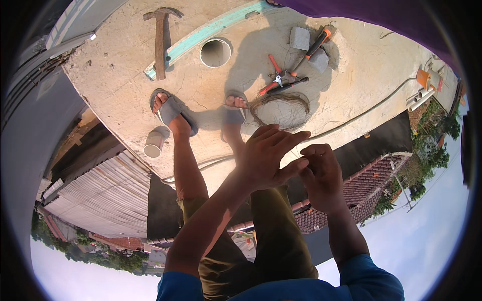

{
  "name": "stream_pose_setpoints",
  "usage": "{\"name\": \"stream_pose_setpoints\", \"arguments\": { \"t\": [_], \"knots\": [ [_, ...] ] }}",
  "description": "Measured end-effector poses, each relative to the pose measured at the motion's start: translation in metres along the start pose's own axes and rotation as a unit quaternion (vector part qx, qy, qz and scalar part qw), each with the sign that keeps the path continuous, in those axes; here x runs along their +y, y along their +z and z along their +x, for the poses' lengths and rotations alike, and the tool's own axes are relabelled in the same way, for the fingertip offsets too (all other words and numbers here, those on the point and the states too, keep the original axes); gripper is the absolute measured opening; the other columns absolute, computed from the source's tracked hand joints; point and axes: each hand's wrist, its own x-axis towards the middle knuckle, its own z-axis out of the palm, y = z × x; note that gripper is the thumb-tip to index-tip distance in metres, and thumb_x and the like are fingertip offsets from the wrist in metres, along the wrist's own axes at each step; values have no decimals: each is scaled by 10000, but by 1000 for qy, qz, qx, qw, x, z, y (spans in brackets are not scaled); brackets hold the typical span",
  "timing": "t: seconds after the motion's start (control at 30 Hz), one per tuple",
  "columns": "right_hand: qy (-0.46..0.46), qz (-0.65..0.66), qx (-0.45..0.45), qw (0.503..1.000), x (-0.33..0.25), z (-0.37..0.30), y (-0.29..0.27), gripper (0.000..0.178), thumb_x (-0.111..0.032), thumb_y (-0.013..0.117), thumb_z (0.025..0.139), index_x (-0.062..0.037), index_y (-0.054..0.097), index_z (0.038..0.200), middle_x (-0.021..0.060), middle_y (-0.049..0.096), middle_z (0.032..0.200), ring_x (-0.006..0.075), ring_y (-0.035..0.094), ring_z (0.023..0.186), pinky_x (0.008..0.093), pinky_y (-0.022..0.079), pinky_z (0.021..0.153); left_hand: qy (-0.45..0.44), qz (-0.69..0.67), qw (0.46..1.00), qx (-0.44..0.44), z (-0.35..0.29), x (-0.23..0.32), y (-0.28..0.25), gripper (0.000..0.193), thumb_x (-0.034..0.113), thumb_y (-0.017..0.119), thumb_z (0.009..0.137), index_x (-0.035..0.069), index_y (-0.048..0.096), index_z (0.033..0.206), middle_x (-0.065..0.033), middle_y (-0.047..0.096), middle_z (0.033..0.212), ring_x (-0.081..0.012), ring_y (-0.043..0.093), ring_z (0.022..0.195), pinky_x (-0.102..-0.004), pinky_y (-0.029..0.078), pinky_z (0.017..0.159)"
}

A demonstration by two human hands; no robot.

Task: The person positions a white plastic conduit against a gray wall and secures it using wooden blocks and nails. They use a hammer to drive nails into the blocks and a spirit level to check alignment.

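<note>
Above my knees, my left hand (268, 156) has its fingers stretched out and its thumb pointing toward my right hand (322, 178). The right fingers are curled in toward the thumb; whatever they pinch is too small to make out. The two thumbs come close together. Beyond the hands, a loose coil of thin dark wire (305, 100) lies on the concrete. Just past it are red-handled pliers (273, 64), a dark-handled tool (288, 86) and a long tool with a black and orange handle (317, 42).
A claw hammer (160, 47) lies across a turquoise strip (216, 30). Beside that is a round pipe opening (216, 52). Two grey blocks (299, 38) sit by the tools. A short pipe piece (153, 144) stands near my left foot. The slab edge drops toward roofs (100, 195). Purple cloth (361, 15) hangs far right.
</note>
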Motion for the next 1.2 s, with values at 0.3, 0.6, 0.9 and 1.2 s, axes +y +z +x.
{"name": "stream_pose_setpoints", "arguments": {
  "t": [0.3, 0.6, 0.9, 1.2],
  "knots": [
    [-9, 467, -20, 884, -49, 94, -16, 179, -75, 570, 1097, -144, 587, 1262, 52, 732, 1068, 11, 380, 541, 191, 266, 426, -263, -276, 917, 119, -80, -55, -27, 349, 295, 465, 1185, 22, 684, 1189, 16, 623, 819, -99, 583, 861, -274, 486, 886],
    [41, 525, -5, 850, -49, 147, 8, 118, -100, 556, 1101, -126, 627, 1192, 20, 715, 1017, 25, 385, 555, 193, 243, 426, -396, -448, 796, 94, -92, -77, -39, 383, 369, 455, 1185, 23, 611, 1141, 17, 551, 784, -77, 508, 721, -274, 469, 687],
    [-293, -383, 92, 871, -37, 127, -1, 456, -108, 626, 1039, -70, 523, 1481, 208, 534, 1504, 420, 505, 1430, 532, 438, 1175, -269, 102, 954, 86, -127, -22, -127, 333, 281, 562, 1133, 4, 602, 953, -205, 550, 736, -374, 488, 692, -419, 454, 679],
    [-339, -473, -355, 731, -110, 15, 123, 318, -245, 674, 1010, -124, 646, 1303, 176, 761, 1098, 391, 736, 1025, 496, 588, 856, -219, 23, 975, 38, -170, 141, -180, 259, 254, 575, 1100, 57, 717, 1190, -228, 744, 984, -461, 703, 965, -518, 549, 867]
  ]
}}
